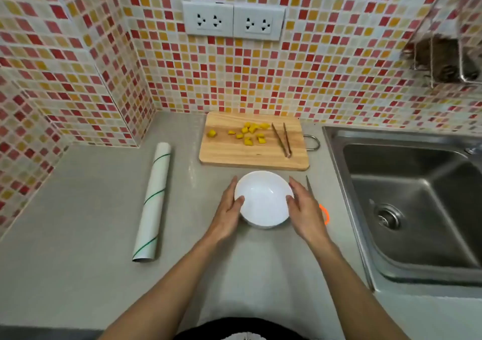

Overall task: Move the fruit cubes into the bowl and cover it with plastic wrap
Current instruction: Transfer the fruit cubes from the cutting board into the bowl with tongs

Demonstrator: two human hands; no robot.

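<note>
An empty white bowl point(263, 196) stands on the grey counter, just in front of a wooden cutting board point(229, 154). My left hand point(227, 214) cups its left side and my right hand point(303, 209) cups its right side, thumbs on the rim. Several yellow fruit cubes point(247, 132) lie scattered on the board's far half. Metal tongs point(283, 140) rest on the board's right part. A roll of plastic wrap point(154, 201), white with green stripes, lies on the counter to the left.
A knife with an orange handle point(324, 214) lies right of the bowl, partly hidden by my right hand. A steel sink point(412, 204) fills the right side. Mosaic tiled walls with two sockets point(233, 21) close the back and left.
</note>
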